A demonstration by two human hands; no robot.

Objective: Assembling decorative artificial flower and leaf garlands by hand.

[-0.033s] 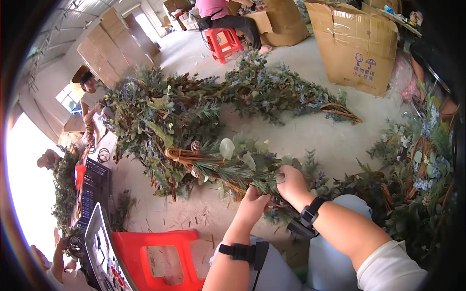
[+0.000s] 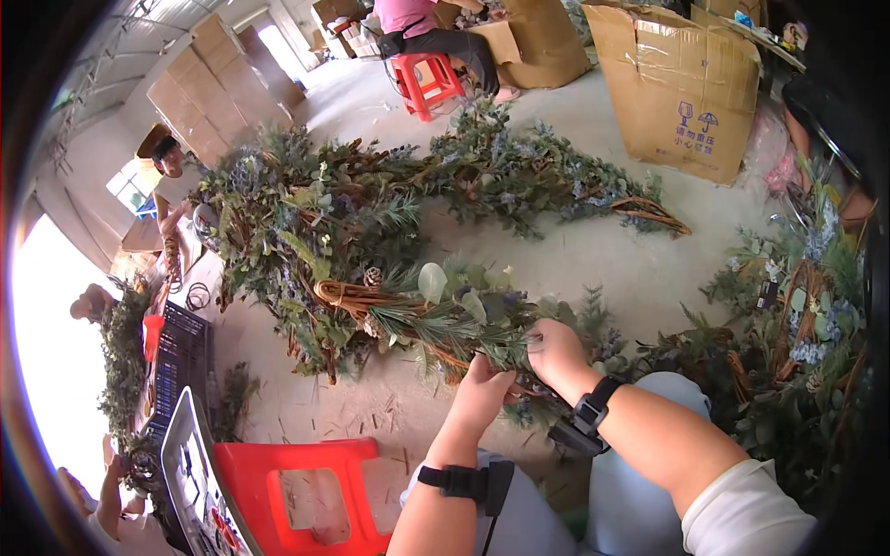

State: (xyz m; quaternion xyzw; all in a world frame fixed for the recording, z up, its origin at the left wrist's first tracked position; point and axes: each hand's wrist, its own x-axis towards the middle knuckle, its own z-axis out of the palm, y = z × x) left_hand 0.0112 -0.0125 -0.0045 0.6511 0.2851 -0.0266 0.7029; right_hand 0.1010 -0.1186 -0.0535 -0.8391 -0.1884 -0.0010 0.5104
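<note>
An artificial garland [image 2: 445,320] of green leaves, pine sprigs and bundled brown vines stretches leftward from my hands, with a pine cone [image 2: 373,277] tucked among its leaves. My left hand [image 2: 482,397] pinches the garland's near underside, its thumb and fingers partly buried in the greenery. Close by on the right, my right hand [image 2: 558,350] is closed on the same garland from above. The fingertips of both hands are partly hidden by needles, so any thin piece between them cannot be made out. Black straps circle both wrists.
A heap of finished-looking garlands [image 2: 306,222] covers the floor ahead; more greenery [image 2: 807,343] lies at right. At lower left stand a red plastic stool [image 2: 306,454], a tray [image 2: 199,482] and a dark crate [image 2: 181,357]. Cardboard boxes [image 2: 672,93] and co-workers are farther off.
</note>
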